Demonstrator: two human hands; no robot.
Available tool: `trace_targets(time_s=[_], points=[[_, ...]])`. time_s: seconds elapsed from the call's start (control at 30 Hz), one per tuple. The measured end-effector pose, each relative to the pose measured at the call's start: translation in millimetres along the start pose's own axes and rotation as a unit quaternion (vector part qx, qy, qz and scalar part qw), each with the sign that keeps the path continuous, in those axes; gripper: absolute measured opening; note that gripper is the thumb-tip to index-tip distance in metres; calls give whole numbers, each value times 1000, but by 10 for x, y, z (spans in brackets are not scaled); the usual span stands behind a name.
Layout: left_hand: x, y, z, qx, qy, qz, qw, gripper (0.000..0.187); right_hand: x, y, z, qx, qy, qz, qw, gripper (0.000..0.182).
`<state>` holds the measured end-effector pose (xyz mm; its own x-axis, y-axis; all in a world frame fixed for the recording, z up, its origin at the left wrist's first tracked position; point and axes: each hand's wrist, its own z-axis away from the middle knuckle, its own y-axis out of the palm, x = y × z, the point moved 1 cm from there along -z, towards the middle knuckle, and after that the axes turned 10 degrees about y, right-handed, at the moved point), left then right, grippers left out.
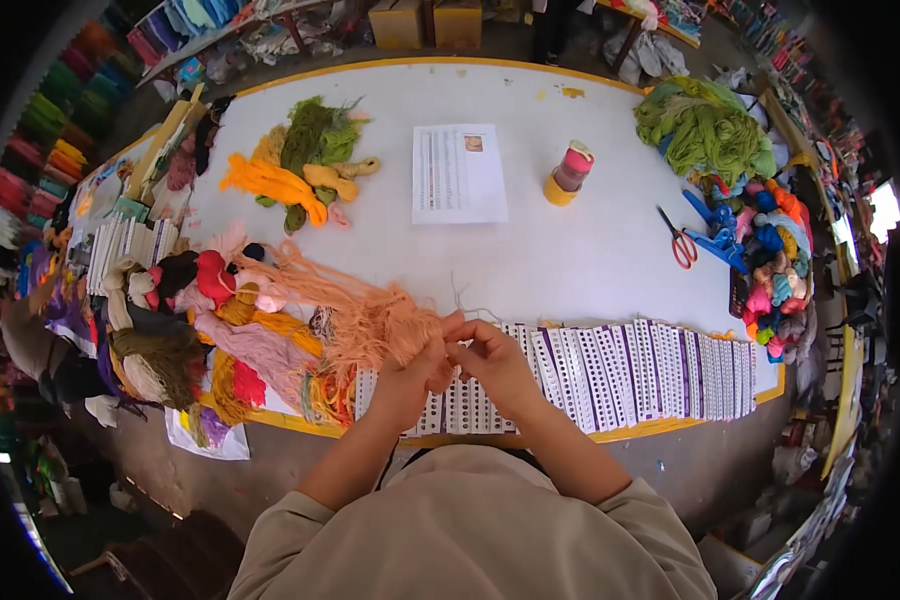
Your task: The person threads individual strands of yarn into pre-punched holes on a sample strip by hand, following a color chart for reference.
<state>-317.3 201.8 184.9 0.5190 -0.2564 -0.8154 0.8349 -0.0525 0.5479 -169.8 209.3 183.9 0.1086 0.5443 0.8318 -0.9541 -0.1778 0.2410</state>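
My left hand is closed around the end of a peach yarn skein, whose loose strands trail to the left across the table. Close beside it, my right hand pinches with thumb and fingertips at the gathered end; whatever lies between those fingers is too small to make out. Under and to the right of both hands runs a long row of overlapping white cards with punched holes and purple edges. A thin grey thread lies just beyond my fingers.
Mixed yarn skeins pile up at the left. An orange skein, a printed sheet and a pink-and-yellow thread cone sit farther back. At the right lie red-handled scissors, blue clamps and green yarn.
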Motion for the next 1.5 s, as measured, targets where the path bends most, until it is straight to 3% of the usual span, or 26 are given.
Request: trace_targets(time_s=[0.03, 0.13, 0.27, 0.43, 0.73, 0.83, 0.9, 1.03, 1.3, 1.4, 1.5], points=[[-19, 3, 45, 8, 6, -62, 998, 39, -55, 30, 10, -2, -4, 2, 1000, 9], [-75, -25, 107, 3, 21, -50, 998, 36, -86, 134, 51, -17, -65, 17, 998, 9], [-77, -93, 134, -4, 78, -3, 997, 36, -60, 198, 148, 3, -25, -99, 995, 8], [-143, -90, 208, 14, 41, 108, 993, 43, -40, 274, 237, -10, -8, -139, 990, 8], [-130, -28, 287, 54, 26, 72, 996, 42, -64, 348, 361, -44, -74, 2, 996, 8], [-124, -13, 294, 60, 40, 100, 992, 41, -52, 361, 418, -44, -83, -53, 994, 7], [-58, -82, 274, 78, 52, 95, 991, 44, -21, 353, 473, -34, -41, -162, 985, 7], [-50, -42, 332, 108, 35, 105, 988, 46, -54, 293, 507, -37, -43, -168, 984, 7], [-17, 27, 440, 120, 41, 93, 988, 43, -82, 334, 605, -69, -83, -21, 994, 8], [-99, 83, 474, 131, 29, 114, 984, 44, -66, 353, 664, -88, -54, -124, 987, 9], [-66, 28, 481, 151, 22, 125, 980, 46, -67, 383, 696, -104, -63, -113, 986, 9]])
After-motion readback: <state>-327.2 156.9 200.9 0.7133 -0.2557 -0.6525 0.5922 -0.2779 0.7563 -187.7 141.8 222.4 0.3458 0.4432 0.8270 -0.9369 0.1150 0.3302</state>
